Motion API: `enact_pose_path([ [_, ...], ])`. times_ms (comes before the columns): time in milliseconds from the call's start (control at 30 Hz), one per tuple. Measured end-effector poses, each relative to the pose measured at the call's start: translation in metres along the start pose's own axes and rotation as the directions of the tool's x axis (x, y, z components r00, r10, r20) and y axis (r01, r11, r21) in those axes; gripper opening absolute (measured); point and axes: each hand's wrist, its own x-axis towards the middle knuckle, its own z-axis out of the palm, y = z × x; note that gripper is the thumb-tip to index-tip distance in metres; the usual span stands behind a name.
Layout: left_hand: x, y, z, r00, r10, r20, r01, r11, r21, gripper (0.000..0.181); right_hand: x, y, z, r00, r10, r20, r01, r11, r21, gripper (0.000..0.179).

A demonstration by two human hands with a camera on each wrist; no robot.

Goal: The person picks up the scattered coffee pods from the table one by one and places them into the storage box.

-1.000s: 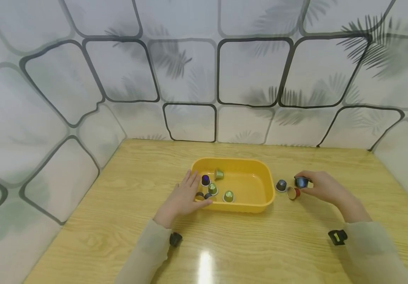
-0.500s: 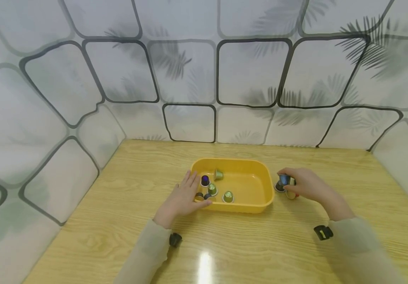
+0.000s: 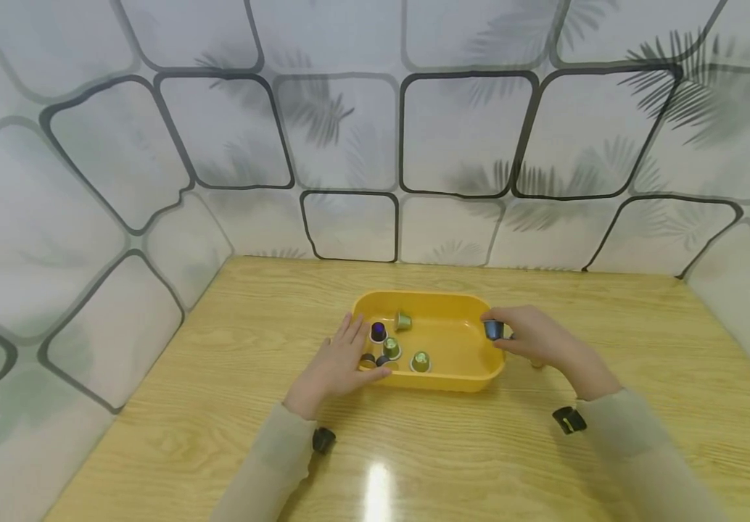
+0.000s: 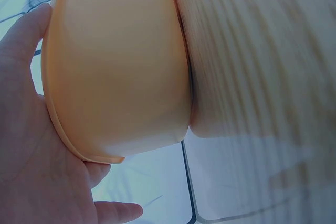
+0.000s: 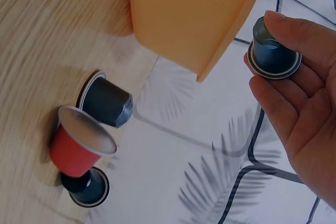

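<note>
My right hand (image 3: pixel 542 338) pinches a blue coffee capsule (image 3: pixel 494 330) between thumb and fingers, above the right rim of a yellow tray (image 3: pixel 463 355). Close up in the right wrist view, the same blue capsule (image 5: pixel 273 59) is held clear of the tray's outer wall. On the tray's left rim rests my left hand (image 3: pixel 329 370), its fingers straight and spread along the edge. Inside the tray, toward the left, lie green capsules (image 3: pixel 421 361), a dark purple capsule (image 3: pixel 378 332) and a couple of darker ones partly hidden by the near wall.
Right of the tray, a red capsule (image 5: pixel 76 148) lies tipped among two dark capsules (image 5: pixel 107 102) on the wooden table (image 3: pixel 218 435); in the head view my right hand mostly hides them. A patterned wall (image 3: pixel 349 145) stands behind the table.
My right hand has carried the blue capsule leftward from beside the loose capsules to over the tray's right rim. The left hand and the tray have stayed put.
</note>
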Motion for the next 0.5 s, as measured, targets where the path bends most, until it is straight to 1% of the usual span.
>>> enact_pose_path([
  [200, 0.0, 0.0, 0.0, 1.0, -0.005, 0.001, 0.005, 1.0, -0.002, 0.087, 0.009, -0.008, 0.009, 0.999, 0.02, 0.027, -0.019, 1.0, -0.019, 0.038],
  [500, -0.001, 0.001, -0.001, 1.0, -0.007, 0.008, 0.007, 1.0, 0.005, 0.09, 0.017, -0.016, 0.018, 0.999, -0.017, 0.048, 0.02, 0.999, -0.046, 0.037],
])
